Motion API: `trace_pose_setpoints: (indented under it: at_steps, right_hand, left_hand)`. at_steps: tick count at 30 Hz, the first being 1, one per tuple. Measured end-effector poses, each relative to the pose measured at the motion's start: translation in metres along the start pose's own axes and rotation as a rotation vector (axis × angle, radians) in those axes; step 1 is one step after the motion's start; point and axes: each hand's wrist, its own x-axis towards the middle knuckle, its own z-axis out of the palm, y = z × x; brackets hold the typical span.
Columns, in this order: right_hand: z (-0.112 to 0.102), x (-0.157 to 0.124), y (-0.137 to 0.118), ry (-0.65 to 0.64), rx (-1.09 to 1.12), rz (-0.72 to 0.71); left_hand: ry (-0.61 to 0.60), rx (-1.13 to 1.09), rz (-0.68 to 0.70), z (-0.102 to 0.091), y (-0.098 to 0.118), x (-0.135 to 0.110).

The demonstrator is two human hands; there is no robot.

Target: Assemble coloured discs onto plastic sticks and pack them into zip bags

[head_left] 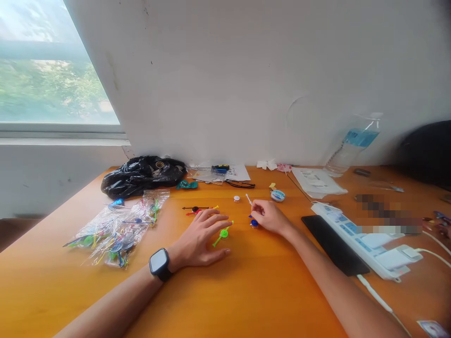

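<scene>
My left hand (202, 239) rests open over the table, fingers spread, with a dark watch (159, 264) on its wrist. Just beyond its fingertips lies a lime-green arrow spinner (224, 233) with a round hub. My right hand (271, 217) is closed in a pinch at a blue arrow spinner (254, 223), whose hub shows under the fingertips. A white arrow (248, 199) sticks out behind these fingers; its lower end is hidden. A white round hub (237, 199) stands to the left. Black (195, 208) and red (192, 213) arrow pieces lie behind my left hand.
Clear bags of coloured spinners (120, 230) lie at left, before a black plastic bag (144, 176). A round tin-like case (277, 195) sits behind my right hand. At right are a black phone (333, 244), a power strip (359, 239) with cables, and a bottle (354, 145).
</scene>
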Motion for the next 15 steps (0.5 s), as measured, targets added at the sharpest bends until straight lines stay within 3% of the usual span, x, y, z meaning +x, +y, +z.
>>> trace_pose_setpoints:
  at_steps: [5, 15]
  right_hand:
    - [-0.002, -0.008, -0.005, -0.171, 0.027, -0.045]
    - [0.007, -0.021, -0.034, -0.442, 0.397, -0.114]
  left_hand:
    - [-0.010, -0.015, -0.005, -0.001, 0.001, 0.000]
    - [0.022, -0.002, -0.005, 0.000, 0.000, 0.000]
